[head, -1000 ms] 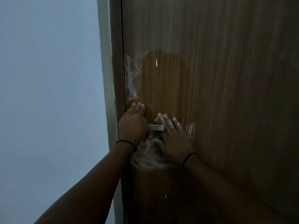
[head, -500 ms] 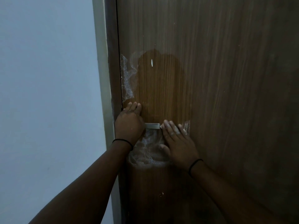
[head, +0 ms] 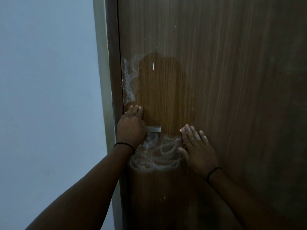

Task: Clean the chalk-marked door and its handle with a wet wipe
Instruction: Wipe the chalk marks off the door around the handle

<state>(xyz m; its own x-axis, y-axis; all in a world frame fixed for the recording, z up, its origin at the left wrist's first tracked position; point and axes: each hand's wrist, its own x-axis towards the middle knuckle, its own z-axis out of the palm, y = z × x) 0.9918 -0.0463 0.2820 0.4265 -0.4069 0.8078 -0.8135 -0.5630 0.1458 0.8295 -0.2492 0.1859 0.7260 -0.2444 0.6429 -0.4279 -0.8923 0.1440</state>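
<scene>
Head view: the chalk smear lies just left of the right hand.
Handle: long axis horizontal.
Right hand grip: fingers apart, flat on the door; no wipe visible.
Left hand: covers the handle's base; grip cannot be told.

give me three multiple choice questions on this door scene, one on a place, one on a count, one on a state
1. Where is most of the chalk smear?
A. just below the handle
B. at the top of the door
C. on the wall

2. How many wrists wear a dark band?
A. none
B. one
C. two

3. How does the right hand lie?
A. clenched in a fist
B. flat, fingers spread on the door
C. wrapped round the handle

Answers:
1 A: the white swirls sit under the handle, between the hands.
2 C: a band circles the left wrist and the right wrist.
3 B: the right hand is pressed open on the door; the left hand is the one covering the handle's near end.
</scene>
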